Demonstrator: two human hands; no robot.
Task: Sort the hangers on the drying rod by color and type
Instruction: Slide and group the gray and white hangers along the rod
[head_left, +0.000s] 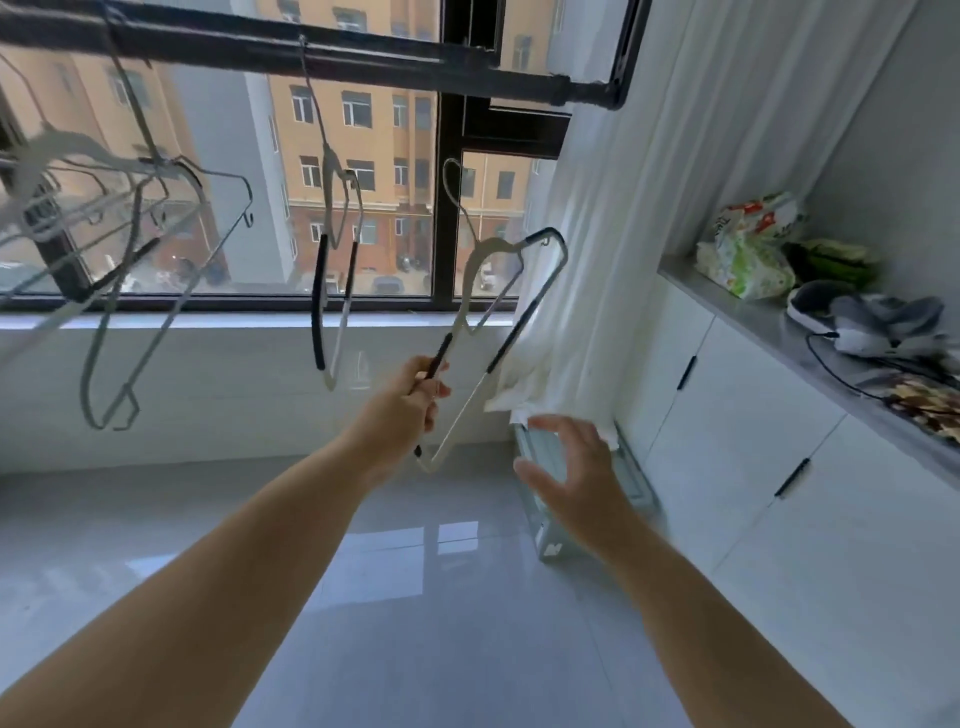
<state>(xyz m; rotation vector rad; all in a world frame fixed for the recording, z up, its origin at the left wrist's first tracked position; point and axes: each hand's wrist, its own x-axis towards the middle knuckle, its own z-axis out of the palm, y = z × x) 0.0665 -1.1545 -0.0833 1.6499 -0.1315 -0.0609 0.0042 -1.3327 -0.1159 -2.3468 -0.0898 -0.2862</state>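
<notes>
A black drying rod (322, 49) runs across the top of the window. My left hand (410, 397) is shut on the black-padded arm of a silver metal hanger (511, 304), held off the rod with its hook pointing up near the window frame. My right hand (569, 467) hovers open below and to the right of it, touching nothing. Another silver hanger with black padded arms (335, 280) hangs from the rod at the centre. Several plain silver hangers (119, 249) crowd the rod at the left, tilted and overlapping.
A white curtain (639, 208) hangs right of the held hanger. White cabinets (727, 415) line the right wall, their countertop holding bags, a cloth and a cable. A pale plastic frame (566, 540) lies on the glossy tiled floor below my right hand.
</notes>
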